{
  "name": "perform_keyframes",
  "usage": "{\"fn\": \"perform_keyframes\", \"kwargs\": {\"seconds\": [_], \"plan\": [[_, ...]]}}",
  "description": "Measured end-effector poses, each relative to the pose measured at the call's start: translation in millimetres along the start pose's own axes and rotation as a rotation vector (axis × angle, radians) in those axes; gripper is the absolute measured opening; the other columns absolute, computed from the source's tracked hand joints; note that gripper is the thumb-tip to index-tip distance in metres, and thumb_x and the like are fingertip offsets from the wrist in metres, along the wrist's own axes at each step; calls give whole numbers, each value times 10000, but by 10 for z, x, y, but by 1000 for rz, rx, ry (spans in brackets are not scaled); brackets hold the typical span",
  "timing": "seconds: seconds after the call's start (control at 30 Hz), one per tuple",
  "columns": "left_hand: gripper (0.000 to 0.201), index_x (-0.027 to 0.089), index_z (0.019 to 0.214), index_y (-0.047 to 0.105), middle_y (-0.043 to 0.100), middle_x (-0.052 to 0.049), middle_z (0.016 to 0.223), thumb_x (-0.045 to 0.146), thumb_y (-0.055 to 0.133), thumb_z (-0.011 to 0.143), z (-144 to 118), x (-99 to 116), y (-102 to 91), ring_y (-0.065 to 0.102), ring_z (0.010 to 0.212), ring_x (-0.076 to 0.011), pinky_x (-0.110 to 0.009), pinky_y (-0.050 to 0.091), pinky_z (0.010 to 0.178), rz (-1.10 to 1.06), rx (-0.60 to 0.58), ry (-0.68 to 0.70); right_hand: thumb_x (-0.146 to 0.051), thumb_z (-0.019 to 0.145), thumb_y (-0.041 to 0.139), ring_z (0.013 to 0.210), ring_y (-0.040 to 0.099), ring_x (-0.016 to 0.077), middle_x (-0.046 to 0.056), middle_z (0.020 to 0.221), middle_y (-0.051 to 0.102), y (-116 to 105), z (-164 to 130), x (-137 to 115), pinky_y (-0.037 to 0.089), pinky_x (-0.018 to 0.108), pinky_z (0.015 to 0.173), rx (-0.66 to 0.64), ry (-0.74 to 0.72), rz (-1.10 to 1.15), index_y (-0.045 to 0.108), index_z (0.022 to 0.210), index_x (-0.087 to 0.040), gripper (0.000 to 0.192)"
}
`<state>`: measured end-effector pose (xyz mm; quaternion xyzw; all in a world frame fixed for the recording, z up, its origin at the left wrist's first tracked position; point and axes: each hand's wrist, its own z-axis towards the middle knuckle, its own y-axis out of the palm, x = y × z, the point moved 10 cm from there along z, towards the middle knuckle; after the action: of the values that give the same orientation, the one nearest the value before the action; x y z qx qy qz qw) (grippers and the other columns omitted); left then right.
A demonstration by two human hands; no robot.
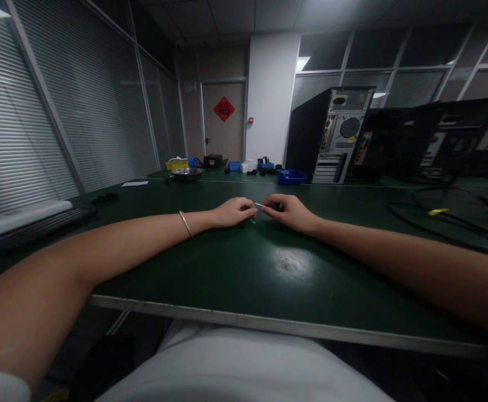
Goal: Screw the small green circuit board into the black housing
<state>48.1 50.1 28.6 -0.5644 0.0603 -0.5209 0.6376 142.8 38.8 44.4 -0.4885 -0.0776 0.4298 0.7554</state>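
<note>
Your left hand (233,212) and right hand (288,211) both pinch fingers on a thin silvery pin (260,205), long axis left-right, just above the desk (227,268).

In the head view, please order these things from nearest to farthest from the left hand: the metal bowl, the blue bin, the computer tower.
Measured from the left hand:
1. Metal bowl, far side of the table, slightly left.
2. Blue bin, far side, to the right.
3. Computer tower, behind the bin, farther right.
</note>
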Motion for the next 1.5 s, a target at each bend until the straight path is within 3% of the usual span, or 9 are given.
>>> {"fn": "perform_keyframes", "kwargs": {"seconds": [0.17,0.3,0.4,0.6,0.87,1.0,1.1,1.23,1.5], "plan": [[216,141,843,664,624,-35,754,331,561,838,31,-81,-98,558,689,-161,-252,403,638,-17,-1,-33,-253,812,627,840,623,188,41,961,684,93,-11,-95,468,283,731,-90,-71,28,678,1039,-195,239],[307,136,778,675,631,-40,712,430,596,817,58,-69,-153,566,660,-158,-244,400,608,-37,-131,-31,-243,838,599,869,641,191,36,1011,700,140,-39,-188,477,295,766,-147,-105,70,652,1125,-212,293],[491,134,786,655,599,-38,701,599,503,828,42,-68,-87,535,634,-144,-240,392,597,-56,-267,-50,-272,843,605,964,638,216,43,1090,696,169,-43,-227,473,321,821,-185,-116,103,632,1173,-224,335],[800,122,824,585,525,-29,687,811,183,764,18,-108,-18,474,603,-136,-249,395,580,-83,-299,-42,-299,828,634,965,639,230,56,1054,702,225,-11,-274,472,327,835,-226,-164,150,655,1092,-188,287],[723,131,921,565,521,-20,742,806,426,701,-22,-70,-17,458,619,-130,-242,372,584,-100,-434,39,-282,828,636,846,629,200,45,989,692,192,-27,-341,471,300,733,-176,-202,128,631,1075,-192,262],[640,147,948,550,551,-38,837,735,549,694,-40,-27,-28,505,716,-155,-244,375,637,-82,-433,40,-282,827,637,780,589,182,49,931,667,69,-28,-290,453,279,662,-47,-179,87,629,1026,-175,226],[549,164,894,551,549,-19,799,654,649,667,-60,-28,-28,493,681,-154,-240,341,595,116,-421,7,-273,823,643,777,573,178,56,932,653,-39,-29,-243,454,281,668,72,-166,82,622,1000,-171,206],[440,175,897,558,544,-8,754,585,611,748,-91,63,-1,477,642,-153,-247,317,566,299,-420,44,-288,824,645,756,568,177,51,913,645,-96,-29,-184,465,295,674,141,-137,111,606,996,-183,205],[269,155,976,576,576,-22,801,385,579,835,-72,200,-9,522,685,-147,-239,370,599,212,-291,153,-287,822,643,734,562,172,40,884,611,-130,-37,-158,469,288,636,186,-133,140,588,961,-194,176]]}}
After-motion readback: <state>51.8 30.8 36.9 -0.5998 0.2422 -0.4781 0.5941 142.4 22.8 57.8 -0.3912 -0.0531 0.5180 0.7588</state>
